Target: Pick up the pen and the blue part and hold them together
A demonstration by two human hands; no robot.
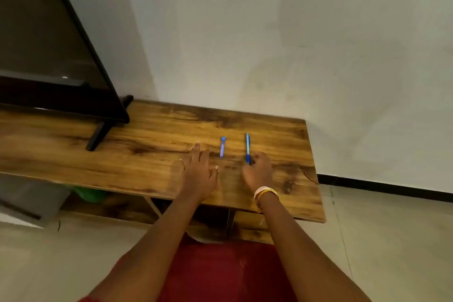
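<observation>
On the wooden table (152, 169), right of centre: one blue pen (248, 147), lying lengthwise, its near end pinched by your right hand (257, 171); judged light, stiff, smooth, best held mid-barrel. Your left hand (199, 171) rests spread flat, beside a blue cap (222, 146).

I read the scene as evenly but dimly lit, with soft, faint shadows on the wall (269, 32) and a small glare spot on the dark screen (65, 77). I note overall softness, motion blur at the left table (36, 144) edge, and wide-angle bending toward the borders.
</observation>
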